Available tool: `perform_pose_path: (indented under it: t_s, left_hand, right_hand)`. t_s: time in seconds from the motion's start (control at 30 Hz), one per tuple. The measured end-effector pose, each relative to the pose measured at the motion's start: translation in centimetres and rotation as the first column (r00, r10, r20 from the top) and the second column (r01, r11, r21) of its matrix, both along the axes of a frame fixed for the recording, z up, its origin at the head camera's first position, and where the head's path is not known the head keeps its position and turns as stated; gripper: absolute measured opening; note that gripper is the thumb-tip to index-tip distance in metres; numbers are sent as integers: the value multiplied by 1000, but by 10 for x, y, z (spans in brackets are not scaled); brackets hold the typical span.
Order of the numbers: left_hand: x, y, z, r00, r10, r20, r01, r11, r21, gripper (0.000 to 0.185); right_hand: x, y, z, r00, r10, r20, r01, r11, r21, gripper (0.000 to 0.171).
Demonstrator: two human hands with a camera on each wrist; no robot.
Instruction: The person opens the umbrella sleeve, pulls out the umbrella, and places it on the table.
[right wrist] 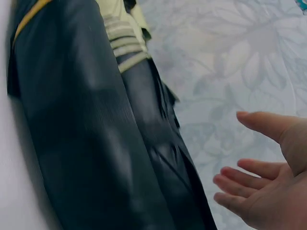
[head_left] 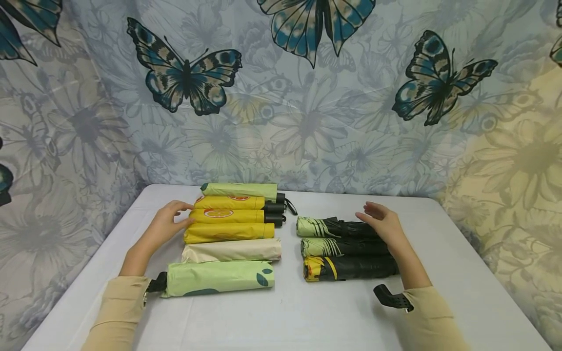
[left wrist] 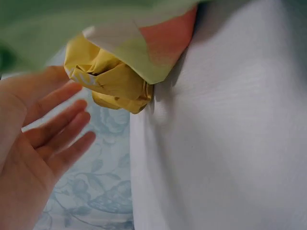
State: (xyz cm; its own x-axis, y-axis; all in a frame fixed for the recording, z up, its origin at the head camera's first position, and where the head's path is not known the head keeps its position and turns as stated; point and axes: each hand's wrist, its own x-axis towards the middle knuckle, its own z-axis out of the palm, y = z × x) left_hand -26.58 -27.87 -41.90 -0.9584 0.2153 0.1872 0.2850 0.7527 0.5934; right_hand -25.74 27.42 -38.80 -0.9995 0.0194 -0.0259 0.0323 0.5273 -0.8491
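1. Butterfly-print backdrop [head_left: 307, 131] beyond left hand [head_left: 163, 224] and right hand [head_left: 385, 225].
2. White tabletop [head_left: 307, 312], below both.
3. Six-umbrella row [head_left: 230, 251], folded, green/yellow/cream: just right of left hand.
4. Three-umbrella row [head_left: 347, 247], mostly black: beneath and left of right hand.
5. Hands: left hand loosely spread, gripping nothing, fingertips at the near ends of the yellow umbrellas [head_left: 239, 216]. Right hand spread, nothing held, by the farthest black umbrella [head_left: 351, 228]; contact unclear.
6. Black handles [head_left: 274, 218]: across the row from left hand.
7. Judgement: push ends lightly, fingers flat, keeping rolls parallel; hard squeezing could crumple loose fabric.
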Motion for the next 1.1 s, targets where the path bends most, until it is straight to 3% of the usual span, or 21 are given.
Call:
perform_pose_path:
  t_s: [0.27, 1.1]
  left_hand:
    - [-3, 2, -7, 1000, 14, 23, -14, 1000, -4, 52]
    - [0, 9, -13, 997, -1, 78, -5, 997, 74, 58]
  right_hand:
    - [-5, -29, -3, 1000, 15, -23, -17, 995, -93, 77]
    - [-16, -117, -14, 997, 76, -32, -82, 954, -290, 60]
